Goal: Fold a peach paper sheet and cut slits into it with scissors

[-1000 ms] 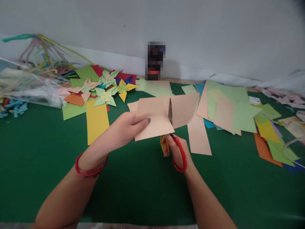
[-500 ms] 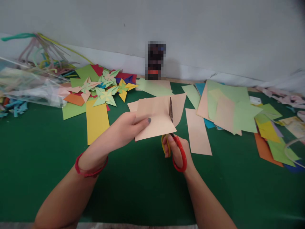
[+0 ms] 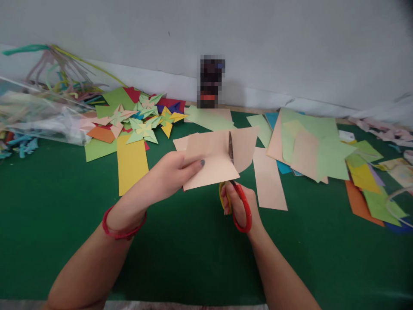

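My left hand (image 3: 174, 174) is closed on the left part of a peach sheet of paper (image 3: 208, 157), thumb on top and the other fingers hidden below. Scissors (image 3: 242, 211) with red and yellow handles sit in my right hand (image 3: 240, 200), its fingers through the loops. Their blade points away from me and shows through a cut near the sheet's right side. Right of the blade, a flap of the paper bends away from the rest. A loose peach strip (image 3: 270, 181) lies on the table to the right of the scissors.
Folded paper stars (image 3: 143, 129) and a yellow strip (image 3: 131, 165) lie at the left, beside a clear plastic bag (image 3: 48, 120) and bundled pipe cleaners (image 3: 64, 73). Green and peach sheets (image 3: 309, 142) are stacked at the right. A blurred dark object (image 3: 211, 82) stands against the wall.
The flap to the right of the scissor blade has swung slightly outward to the right. Both hands stay in nearly the same place.
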Tool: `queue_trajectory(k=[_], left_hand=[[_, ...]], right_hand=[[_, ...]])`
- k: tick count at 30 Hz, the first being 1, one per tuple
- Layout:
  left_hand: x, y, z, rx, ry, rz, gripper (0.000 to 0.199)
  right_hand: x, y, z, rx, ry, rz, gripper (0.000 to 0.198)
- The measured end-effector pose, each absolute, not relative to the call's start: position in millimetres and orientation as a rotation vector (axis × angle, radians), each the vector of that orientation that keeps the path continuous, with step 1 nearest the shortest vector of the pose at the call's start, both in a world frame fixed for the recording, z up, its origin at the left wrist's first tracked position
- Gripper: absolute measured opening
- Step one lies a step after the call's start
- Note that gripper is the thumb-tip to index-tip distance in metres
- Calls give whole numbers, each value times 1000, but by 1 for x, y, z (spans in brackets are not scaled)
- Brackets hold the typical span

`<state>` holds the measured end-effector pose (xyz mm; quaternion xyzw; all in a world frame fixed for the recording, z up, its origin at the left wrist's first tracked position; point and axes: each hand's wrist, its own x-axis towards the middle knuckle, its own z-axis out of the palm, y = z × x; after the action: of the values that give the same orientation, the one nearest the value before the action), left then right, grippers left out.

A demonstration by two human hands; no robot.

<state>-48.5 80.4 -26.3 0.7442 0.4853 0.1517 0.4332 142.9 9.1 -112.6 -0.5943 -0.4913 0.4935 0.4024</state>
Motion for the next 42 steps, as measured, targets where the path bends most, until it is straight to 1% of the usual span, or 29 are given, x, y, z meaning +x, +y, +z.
queue_trajectory(k=[12,19,22,26,31,36,42], left_hand=[[-48,81,-26,1848,1201,376,36],[-49,81,-26,1875,1233,369,37],[-49,81,-25,1884,1236,385,36],[-51,81,-24,1872,1245,397,36],[-52,79,-23,1860,1229,431,32],[-52,78,-22,1894,1211,358,35],[-55,76,-20,1848,1126,277,36]], right_hand=[[141,8,-113,-1510,-1211,1255,38],[143,7,-118,-1564,-1231,1177,38],[143,10,-119,-1503,-1222,1223,34],[144,17,-119,-1346,-1299,1359,31],[147,17,-124,-1217,-1415,1343,34],[148,13,-123,-1185,-1523,1323,37],[144,16,-125,-1262,-1363,1386,34]])
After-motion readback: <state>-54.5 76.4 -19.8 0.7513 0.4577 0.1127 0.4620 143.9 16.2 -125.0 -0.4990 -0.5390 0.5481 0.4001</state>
